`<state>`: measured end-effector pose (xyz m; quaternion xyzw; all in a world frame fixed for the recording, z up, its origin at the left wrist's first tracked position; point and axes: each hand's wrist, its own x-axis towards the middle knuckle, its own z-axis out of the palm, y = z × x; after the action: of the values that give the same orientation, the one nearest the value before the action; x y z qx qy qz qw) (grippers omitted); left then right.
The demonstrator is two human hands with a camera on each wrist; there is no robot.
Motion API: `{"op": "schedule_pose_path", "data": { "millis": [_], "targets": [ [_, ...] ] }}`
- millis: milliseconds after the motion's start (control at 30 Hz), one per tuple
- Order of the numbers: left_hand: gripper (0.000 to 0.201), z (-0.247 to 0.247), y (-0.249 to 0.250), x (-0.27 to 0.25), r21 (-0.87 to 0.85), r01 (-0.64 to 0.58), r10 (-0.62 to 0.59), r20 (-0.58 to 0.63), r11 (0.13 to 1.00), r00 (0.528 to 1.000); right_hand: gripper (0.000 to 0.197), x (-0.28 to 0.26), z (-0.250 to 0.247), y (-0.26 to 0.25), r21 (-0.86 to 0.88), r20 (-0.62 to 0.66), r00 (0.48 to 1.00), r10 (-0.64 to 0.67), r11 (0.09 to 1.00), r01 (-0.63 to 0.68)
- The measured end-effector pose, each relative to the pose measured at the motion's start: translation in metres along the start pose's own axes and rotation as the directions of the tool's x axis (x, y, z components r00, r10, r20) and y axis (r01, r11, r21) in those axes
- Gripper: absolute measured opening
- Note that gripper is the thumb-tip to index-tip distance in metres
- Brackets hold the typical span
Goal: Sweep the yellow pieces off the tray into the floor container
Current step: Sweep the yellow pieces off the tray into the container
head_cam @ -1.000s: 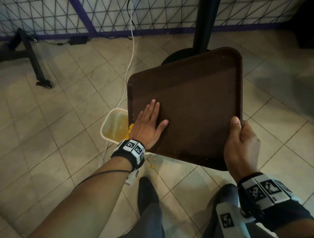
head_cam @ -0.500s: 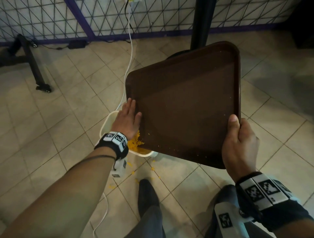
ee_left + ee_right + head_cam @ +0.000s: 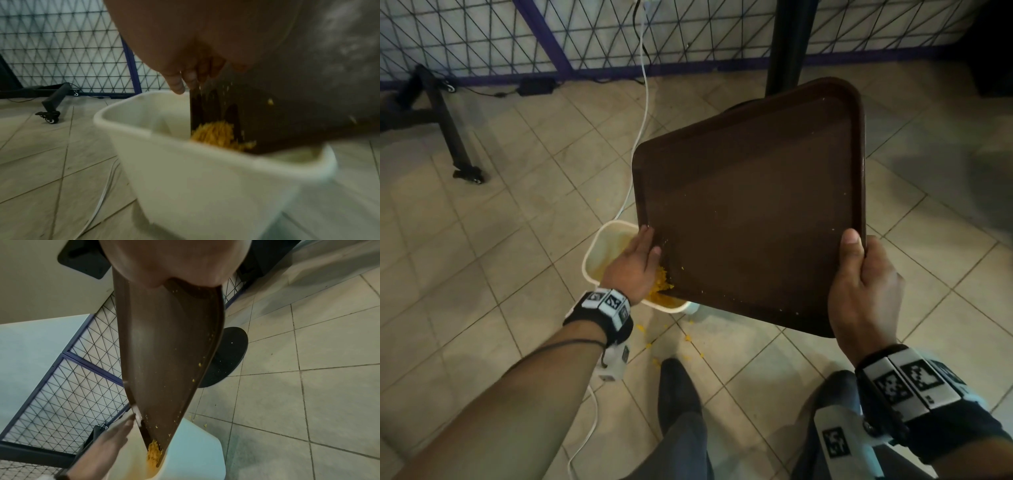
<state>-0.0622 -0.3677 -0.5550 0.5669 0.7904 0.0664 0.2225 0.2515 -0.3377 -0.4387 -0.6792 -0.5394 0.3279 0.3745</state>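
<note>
**Tray tipped over the container, last heap at its low corner**

Your right hand (image 3: 863,291) is clamped on the near right corner of the tray (image 3: 756,212), thumb lying on the inner face and fingers wrapped behind the rim. That is a sound place to hold: the tray looks like stiff moulded plastic, light for its size, but its smooth face is likely to be slick, so keep the rim locked in the crook of your fingers, not pinched flat.

Your left hand (image 3: 635,265) is flat, fingers straight and together, its edge against the tray's low left corner, directly above the container (image 3: 594,253). It holds nothing; it works as a scraper.

The yellow pieces (image 3: 659,284) are heaped in that low corner, right at the container's mouth, and the wrist views show them spilling over the lip. They look fine, dry and loose, so they should slide readily and scatter just as readily. A few crumbs (image 3: 690,339) already lie on the tiled floor (image 3: 482,240) just beside the container, on your side of it. Specks cling across the tray's face; those may need a firmer wipe than tilting alone.
</note>
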Motion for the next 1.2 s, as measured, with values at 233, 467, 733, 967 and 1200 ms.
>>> {"op": "schedule_pose_path", "data": {
  "millis": [233, 467, 733, 967, 1200],
  "targets": [
    [0.061, -0.008, 0.012, 0.031, 0.081, 0.051, -0.057, 0.072, 0.995, 0.996, 0.041, 0.002, 0.000, 0.002, 0.002, -0.010, 1.000, 0.000, 1.000, 0.000],
    [0.054, 0.030, -0.002, -0.044, 0.071, -0.044, 0.029, 0.205, 0.997, 0.978, 0.043, 0.003, -0.003, 0.003, -0.018, -0.023, 1.000, -0.009, 1.000, 0.009],
    [0.065, 0.037, 0.051, -0.066, 0.078, -0.220, 0.204, 0.167, 0.972, 0.964, 0.045, 0.004, -0.001, 0.004, -0.043, -0.024, 1.000, -0.003, 0.999, 0.002],
    [0.087, 0.048, 0.001, -0.057, 0.349, -0.072, -0.024, 0.264, 0.934, 0.964, 0.045, 0.006, -0.004, 0.006, -0.051, -0.035, 0.999, -0.005, 0.999, 0.004],
    [0.069, 0.034, 0.037, -0.071, 0.241, -0.314, 0.262, 0.226, 0.918, 0.938, 0.046, 0.008, -0.006, 0.006, -0.051, -0.028, 0.999, 0.025, 0.998, -0.027]
  ]
}}
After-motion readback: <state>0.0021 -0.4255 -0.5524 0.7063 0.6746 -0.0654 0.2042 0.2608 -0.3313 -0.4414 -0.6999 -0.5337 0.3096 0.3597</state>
